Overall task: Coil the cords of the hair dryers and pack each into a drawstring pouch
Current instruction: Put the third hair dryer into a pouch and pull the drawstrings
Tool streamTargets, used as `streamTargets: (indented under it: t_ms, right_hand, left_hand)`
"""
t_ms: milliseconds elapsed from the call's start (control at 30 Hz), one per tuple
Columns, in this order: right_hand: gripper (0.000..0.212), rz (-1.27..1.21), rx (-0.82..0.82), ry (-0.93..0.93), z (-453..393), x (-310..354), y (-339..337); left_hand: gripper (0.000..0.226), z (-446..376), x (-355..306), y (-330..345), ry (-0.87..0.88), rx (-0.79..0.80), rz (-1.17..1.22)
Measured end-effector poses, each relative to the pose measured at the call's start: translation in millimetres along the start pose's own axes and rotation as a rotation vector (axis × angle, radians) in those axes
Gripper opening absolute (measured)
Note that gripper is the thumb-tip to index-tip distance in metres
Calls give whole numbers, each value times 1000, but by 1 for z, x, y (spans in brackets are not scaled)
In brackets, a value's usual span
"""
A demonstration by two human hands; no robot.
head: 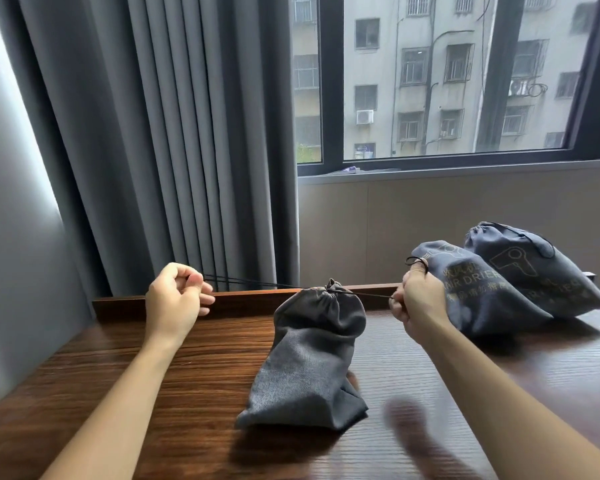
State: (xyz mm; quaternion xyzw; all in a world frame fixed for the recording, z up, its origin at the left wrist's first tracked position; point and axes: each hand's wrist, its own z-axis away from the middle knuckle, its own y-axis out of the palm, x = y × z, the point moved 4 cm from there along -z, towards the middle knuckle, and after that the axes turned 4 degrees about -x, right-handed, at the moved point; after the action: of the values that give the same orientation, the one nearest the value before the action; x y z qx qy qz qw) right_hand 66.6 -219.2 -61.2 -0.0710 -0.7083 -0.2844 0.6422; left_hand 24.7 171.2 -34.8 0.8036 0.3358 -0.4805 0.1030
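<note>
A grey drawstring pouch (309, 362) stands bulging on the wooden table (160, 382), its mouth cinched tight at the top. Black drawstrings (257, 283) run taut out of the mouth to both sides. My left hand (177, 297) pinches the left string, and my right hand (418, 303) grips the right string, with a loop of it over the thumb. The pouch's contents are hidden. Two more filled grey pouches lie on their sides at the right: one (478, 292) just behind my right hand, the other (534, 268) further back, both printed with a hair-dryer symbol.
A raised wooden ledge (118, 304) runs along the table's back edge. Grey curtains (174, 140) hang behind at left. A window (447, 74) with a dark frame and a beige wall panel (413, 216) stand behind at right.
</note>
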Motion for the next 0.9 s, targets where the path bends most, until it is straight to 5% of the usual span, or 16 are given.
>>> streamTargets:
  t_ms: [100,200,267,300,367,433,500,633,833,900]
  right_hand:
    - [34,-146,136,184,8,-10,17]
    - [3,-241,267,283,25,-24,25]
    - [52,-232,264,297,34,-37,22]
    - [70,-160,220,267,39,-41,18]
    - [75,119,128,119,55,-45,9]
    - [59,405,125,-35,71,-50,5]
    - [35,591,302,-46,93,-53,15]
    - [88,880,507,-12,112,-66,30]
    - [131,702,520,62,120,-55,26]
    - [109,397,558,100,109,-51,14]
  left_hand:
    - [12,1,-2,29,-307,54,338]
    - [15,14,2,60,-615,134,578]
    - [28,28,9,76,-692,203,493]
    - [44,36,16,80,-701,257,359]
    - [70,55,17,86,-683,418,101]
    - [66,75,10,90,-635,598,-47]
    - [66,87,3,90,-561,715,-173]
    - [72,101,-1,93,-524,733,-184]
    - [57,134,-48,98,-415,577,116]
    - [55,147,-65,101,-308,656,338]
